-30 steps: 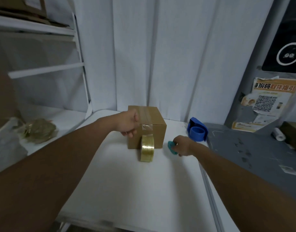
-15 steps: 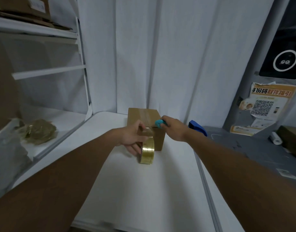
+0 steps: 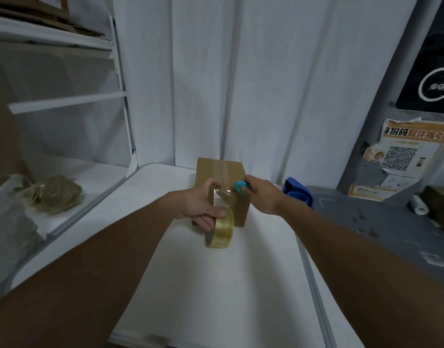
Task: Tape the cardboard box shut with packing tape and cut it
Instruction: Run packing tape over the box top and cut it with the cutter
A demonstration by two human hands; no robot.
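A small cardboard box (image 3: 211,172) stands at the far end of the white table (image 3: 191,285), with a strip of clear tape running over its top seam and down its front face. The yellowish tape roll (image 3: 222,231) hangs from that strip, resting upright on the table in front of the box. My left hand (image 3: 203,207) holds the roll, thumb up at the box's top front edge. My right hand (image 3: 262,194) grips a small teal cutter (image 3: 241,187) whose tip sits at the tape on the top front edge.
A blue tape dispenser (image 3: 297,193) sits right of the box on the grey surface (image 3: 366,222). White shelving (image 3: 65,101) stands on the left, with a crumpled wad of used tape (image 3: 56,194) on its lower shelf. A white curtain hangs behind the table.
My right hand lifted the teal cutter from the table beside the box up to the box's top front edge. My left hand slid from the box down onto the tape roll.
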